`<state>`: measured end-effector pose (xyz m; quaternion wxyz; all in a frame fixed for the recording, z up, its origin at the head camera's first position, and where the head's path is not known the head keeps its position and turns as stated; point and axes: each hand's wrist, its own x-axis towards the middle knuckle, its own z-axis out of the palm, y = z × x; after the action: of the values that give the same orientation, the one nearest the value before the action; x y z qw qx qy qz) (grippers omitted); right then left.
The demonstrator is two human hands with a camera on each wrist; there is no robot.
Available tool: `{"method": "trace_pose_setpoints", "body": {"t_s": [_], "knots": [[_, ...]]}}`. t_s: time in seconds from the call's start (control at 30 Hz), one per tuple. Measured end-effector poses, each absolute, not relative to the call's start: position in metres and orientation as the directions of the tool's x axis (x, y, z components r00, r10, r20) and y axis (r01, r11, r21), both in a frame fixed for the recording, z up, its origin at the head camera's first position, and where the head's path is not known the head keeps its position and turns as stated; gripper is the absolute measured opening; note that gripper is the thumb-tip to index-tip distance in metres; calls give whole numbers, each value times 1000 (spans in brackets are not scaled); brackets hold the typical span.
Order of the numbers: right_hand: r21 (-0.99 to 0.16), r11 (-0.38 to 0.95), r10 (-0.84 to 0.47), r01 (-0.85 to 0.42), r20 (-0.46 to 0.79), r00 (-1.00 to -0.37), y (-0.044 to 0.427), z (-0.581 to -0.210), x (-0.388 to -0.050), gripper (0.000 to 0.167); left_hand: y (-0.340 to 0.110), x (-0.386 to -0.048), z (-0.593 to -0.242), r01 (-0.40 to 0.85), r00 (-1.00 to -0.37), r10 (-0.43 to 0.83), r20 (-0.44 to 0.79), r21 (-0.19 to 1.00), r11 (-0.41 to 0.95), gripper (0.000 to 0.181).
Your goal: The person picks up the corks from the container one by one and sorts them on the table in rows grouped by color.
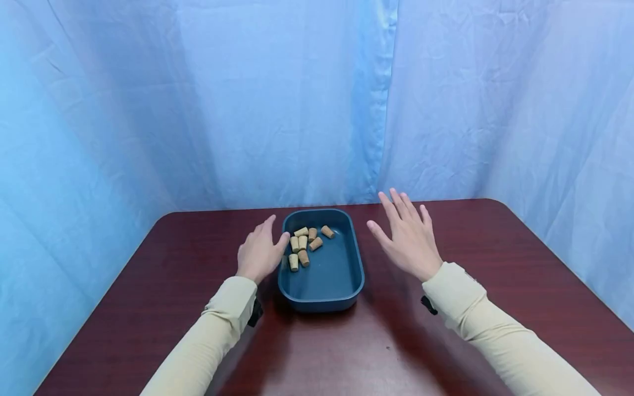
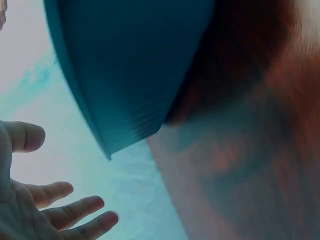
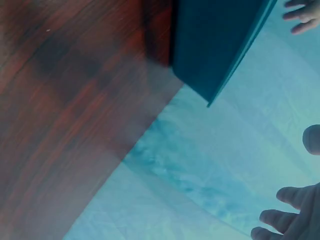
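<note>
The tray (image 1: 327,278) rests upright on the tabletop (image 1: 148,286), between the two hands and near the far edge. It is a deep, dark blue, rounded rectangle with its long axis pointing away from the person. Loose corks (image 1: 302,242) lie inside, grouped mainly in the left half and toward the far end.

Hand status: the left hand (image 1: 261,251) is open, thumb and fingers extended, at the left rim; the head view does not settle whether the thumb touches it. The right hand (image 1: 410,242) is open with fingers spread, holds nothing, and is apart from the right wall.

Handling, by judgement: the tray appears stiff and fairly light, with smooth walls that may slip under light finger pressure. Suitable hold points are the midpoints of the two long sides, with the fingers against the outer walls and the thumbs over the rim. Keep the tray level; the corks are likely to roll or slide if it tilts. The corks appear very light, firm, slightly compressible and not fragile. Pinch each across its tapered sides with thumb and fingertip; their matte surface should provide adequate friction.
</note>
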<state>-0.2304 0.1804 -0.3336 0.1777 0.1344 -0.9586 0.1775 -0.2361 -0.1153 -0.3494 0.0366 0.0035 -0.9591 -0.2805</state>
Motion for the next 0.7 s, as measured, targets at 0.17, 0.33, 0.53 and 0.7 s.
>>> {"method": "trace_pose_setpoints", "body": {"t_s": [0.17, 0.33, 0.53, 0.7], "knots": [[-280, 878, -227, -389, 473, -852, 175, -329, -229, 67, -112, -232, -358, -42, -999, -34, -25, 639, 768, 63], [-270, 859, -248, -435, 524, -815, 172, -326, -227, 63, -109, -230, -366, -101, -992, -12, -127, 728, 679, 64], [-262, 857, -262, -443, 519, -814, 171, -325, -226, 61, -110, -229, -371, -156, -975, 41, -219, 801, 578, 63], [-261, 856, -274, -446, 503, -820, 170, -324, -225, 60, -112, -229, -373, -187, -959, 72, -275, 800, 571, 61]]}}
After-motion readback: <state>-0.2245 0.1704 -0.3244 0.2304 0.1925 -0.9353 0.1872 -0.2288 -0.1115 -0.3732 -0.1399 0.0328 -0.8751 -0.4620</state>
